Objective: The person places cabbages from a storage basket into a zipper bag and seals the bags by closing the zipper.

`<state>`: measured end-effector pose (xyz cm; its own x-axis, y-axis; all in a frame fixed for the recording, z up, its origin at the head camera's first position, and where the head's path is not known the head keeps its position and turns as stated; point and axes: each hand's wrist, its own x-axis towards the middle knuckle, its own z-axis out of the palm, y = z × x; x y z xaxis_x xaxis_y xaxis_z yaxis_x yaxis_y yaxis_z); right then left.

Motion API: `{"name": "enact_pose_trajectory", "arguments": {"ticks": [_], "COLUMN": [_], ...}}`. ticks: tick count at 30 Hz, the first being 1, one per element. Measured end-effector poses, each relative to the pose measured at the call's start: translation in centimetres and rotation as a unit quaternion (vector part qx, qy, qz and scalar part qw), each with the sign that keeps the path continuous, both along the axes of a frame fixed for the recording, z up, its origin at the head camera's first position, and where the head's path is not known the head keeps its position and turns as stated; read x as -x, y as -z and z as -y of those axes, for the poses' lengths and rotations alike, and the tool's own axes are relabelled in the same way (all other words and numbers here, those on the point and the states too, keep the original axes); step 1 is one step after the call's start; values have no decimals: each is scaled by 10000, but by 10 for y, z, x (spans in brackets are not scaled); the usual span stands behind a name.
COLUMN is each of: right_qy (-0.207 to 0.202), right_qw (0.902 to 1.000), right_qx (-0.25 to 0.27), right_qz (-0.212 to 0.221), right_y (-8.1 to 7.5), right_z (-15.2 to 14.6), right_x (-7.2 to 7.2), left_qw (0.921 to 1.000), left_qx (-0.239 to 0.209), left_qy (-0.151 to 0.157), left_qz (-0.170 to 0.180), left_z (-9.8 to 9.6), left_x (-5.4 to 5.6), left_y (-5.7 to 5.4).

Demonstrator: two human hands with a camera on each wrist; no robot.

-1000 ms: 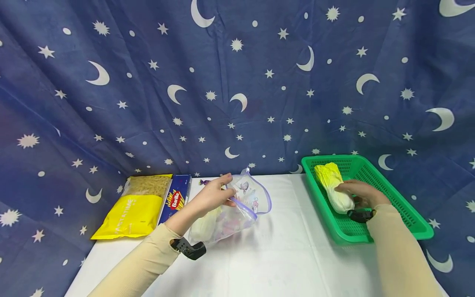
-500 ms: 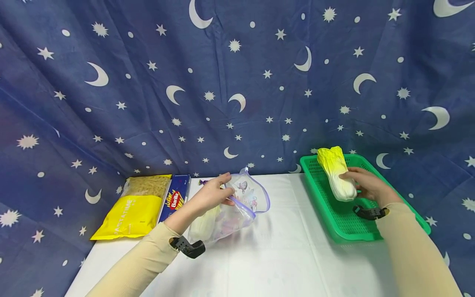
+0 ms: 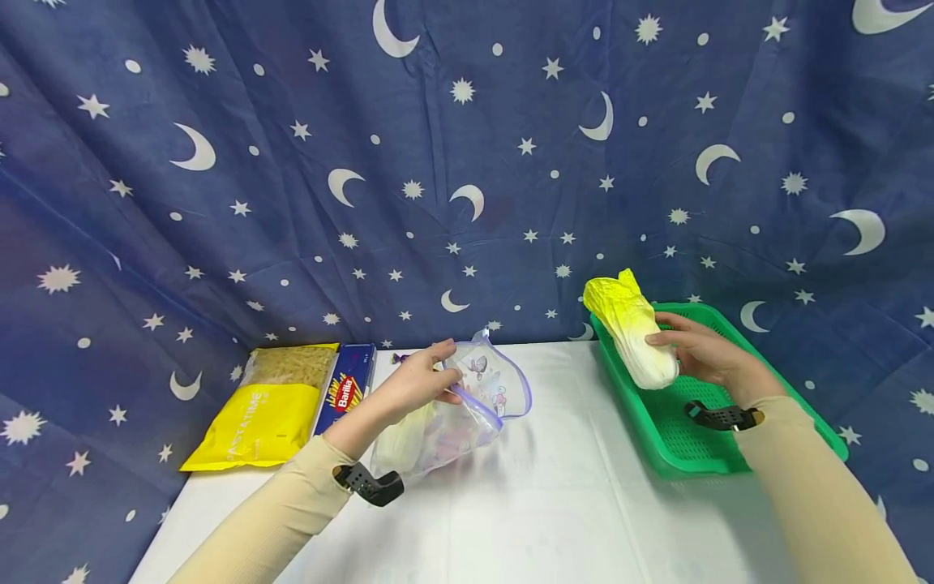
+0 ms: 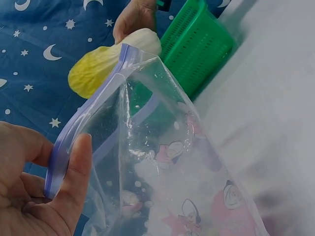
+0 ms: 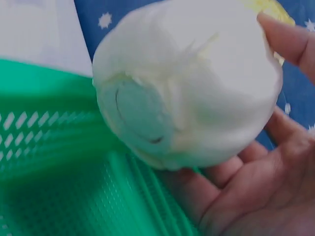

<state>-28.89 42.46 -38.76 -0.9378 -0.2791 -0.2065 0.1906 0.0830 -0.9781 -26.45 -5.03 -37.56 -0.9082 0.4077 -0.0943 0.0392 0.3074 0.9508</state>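
My right hand [image 3: 704, 353] grips a napa cabbage [image 3: 633, 334] by its white base, holding it above the left rim of the green basket [image 3: 700, 466]. Its yellow leafy end points up and left; the right wrist view shows the round cut base of the cabbage [image 5: 142, 110] close up. With thumb and fingers, my left hand [image 3: 416, 385] pinches the purple zip edge of a clear printed zip bag [image 3: 467, 438]. The mouth of the bag gapes toward the right. Inside the bag lies another pale cabbage [image 3: 401, 442], partly hidden by my left arm.
To the left lie a yellow pasta bag [image 3: 266, 426] and a blue Barilla box [image 3: 346, 389]. A small dark purple wrapped item [image 3: 397, 358] shows behind my left hand. White cloth [image 3: 540, 503] covers the table, and a blue star-and-moon curtain [image 3: 511, 203] hangs along the back.
My right hand has lifted the cabbage out of the green basket and carried it up and to the left. The left hand and the zip bag have stayed in place.
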Motion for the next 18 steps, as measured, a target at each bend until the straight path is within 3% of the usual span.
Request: {"name": "enact_pose_trajectory", "arguments": {"ticks": [8,18], "right_qy": [-794,-1590], "right_qw": [9964,9851], "right_qx": [256,527], "right_qz": [-149,-381], "right_y": [-3,-8], "right_z": [32,65], "right_x": [0,-2], "left_qw": [9988,9970], "left_qx": [-385,-626], "left_qy": [270,420], "left_qz": [132,176], "left_z": [2,3], "left_x": [3,5], "left_y": [3,10]}}
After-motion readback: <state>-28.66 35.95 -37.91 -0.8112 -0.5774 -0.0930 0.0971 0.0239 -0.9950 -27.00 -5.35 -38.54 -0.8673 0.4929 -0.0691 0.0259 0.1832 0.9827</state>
